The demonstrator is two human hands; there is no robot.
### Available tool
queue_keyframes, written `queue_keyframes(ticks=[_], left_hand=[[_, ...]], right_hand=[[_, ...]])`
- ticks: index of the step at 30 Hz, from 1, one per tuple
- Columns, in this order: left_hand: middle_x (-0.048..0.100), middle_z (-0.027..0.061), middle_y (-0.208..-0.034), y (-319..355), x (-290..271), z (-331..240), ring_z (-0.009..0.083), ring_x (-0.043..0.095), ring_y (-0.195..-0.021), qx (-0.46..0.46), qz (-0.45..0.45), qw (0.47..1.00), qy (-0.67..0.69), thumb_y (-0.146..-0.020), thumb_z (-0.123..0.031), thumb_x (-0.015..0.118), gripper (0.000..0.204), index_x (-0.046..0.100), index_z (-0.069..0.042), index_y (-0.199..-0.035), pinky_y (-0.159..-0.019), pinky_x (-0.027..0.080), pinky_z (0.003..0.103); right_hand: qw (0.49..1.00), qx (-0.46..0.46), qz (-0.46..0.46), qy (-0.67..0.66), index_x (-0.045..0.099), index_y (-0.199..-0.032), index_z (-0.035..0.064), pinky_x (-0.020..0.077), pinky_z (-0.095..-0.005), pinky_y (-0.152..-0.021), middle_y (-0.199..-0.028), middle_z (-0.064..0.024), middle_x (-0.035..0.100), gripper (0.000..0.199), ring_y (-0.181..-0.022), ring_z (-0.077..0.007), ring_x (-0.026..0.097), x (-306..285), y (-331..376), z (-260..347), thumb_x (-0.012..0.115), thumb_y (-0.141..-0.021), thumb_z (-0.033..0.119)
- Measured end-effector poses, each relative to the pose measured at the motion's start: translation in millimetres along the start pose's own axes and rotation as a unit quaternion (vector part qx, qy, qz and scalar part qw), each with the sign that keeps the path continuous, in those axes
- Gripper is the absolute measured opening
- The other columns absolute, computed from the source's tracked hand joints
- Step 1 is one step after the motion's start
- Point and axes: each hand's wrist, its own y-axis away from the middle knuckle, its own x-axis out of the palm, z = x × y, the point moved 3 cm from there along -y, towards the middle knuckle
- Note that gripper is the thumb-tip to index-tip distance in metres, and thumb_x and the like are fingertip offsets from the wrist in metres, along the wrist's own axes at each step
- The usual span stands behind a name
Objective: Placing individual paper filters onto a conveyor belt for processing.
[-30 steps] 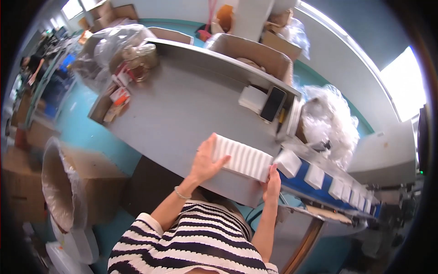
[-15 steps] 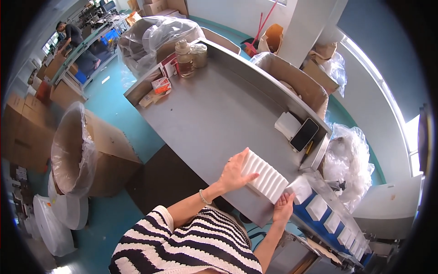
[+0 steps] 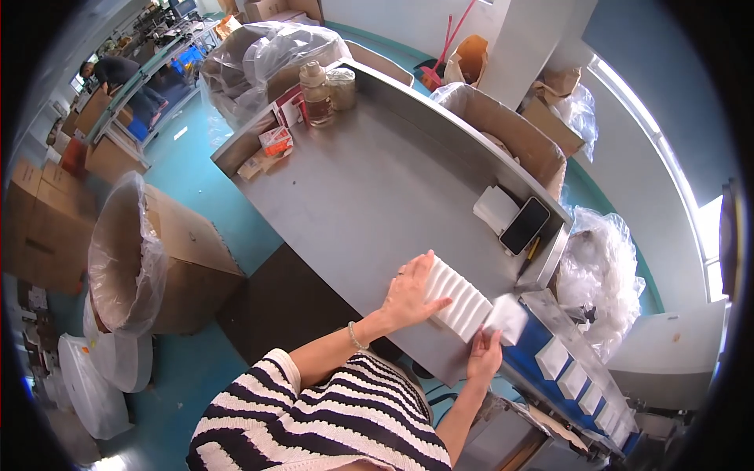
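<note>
A row of white, soft-looking flat packs lies on the near right end of the grey metal table. My left hand is closed round the row's left end, thumb on the near side and fingers at the far side. At the row's right end, one white pack is tilted and slightly blurred. My right hand grips this pack at its lower edge with thumb and fingertips. Beyond that hand, several similar white packs sit spaced along a blue conveyor belt.
A phone, white sheets and a yellow pen lie by the table's right rim. A bottle and small boxes stand at its far left. A plastic-lined carton is at left. A person bends far off.
The pack at the row's right end has moved left off the belt, against the row, with my right hand on it. Packs on the belt have shifted. The far person bends lower.
</note>
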Motion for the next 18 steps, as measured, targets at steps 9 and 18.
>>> queue_keyframes(ticks=[9,18], left_hand=[[0.018,0.0267,-0.148,0.2,11.6,-27.1,0.0447,0.025,-0.133,-0.025,0.039,0.997,-0.065,-0.072,-0.062,0.070,0.103,0.024,-0.009,-0.147,-0.097,0.035,0.061],[0.015,0.0276,-0.148,9.4,21.8,-43.5,0.0456,0.025,-0.131,0.034,0.066,0.992,-0.099,-0.071,-0.056,0.074,0.099,0.029,-0.010,-0.146,-0.096,0.031,0.061]], right_hand=[[0.987,0.028,0.124,0.096,0.053,-0.125,-0.0025,0.0458,-0.0301,-0.090,-0.117,-0.0083,0.060,0.042,-0.103,-0.0163,0.058,47.2,38.9,9.3,0.053,-0.098,0.030],[0.931,-0.122,0.045,0.342,0.056,-0.121,-0.0002,0.0452,-0.0292,-0.087,-0.111,-0.0082,0.063,0.045,-0.099,-0.0154,0.058,61.3,36.1,16.3,0.058,-0.095,0.036]])
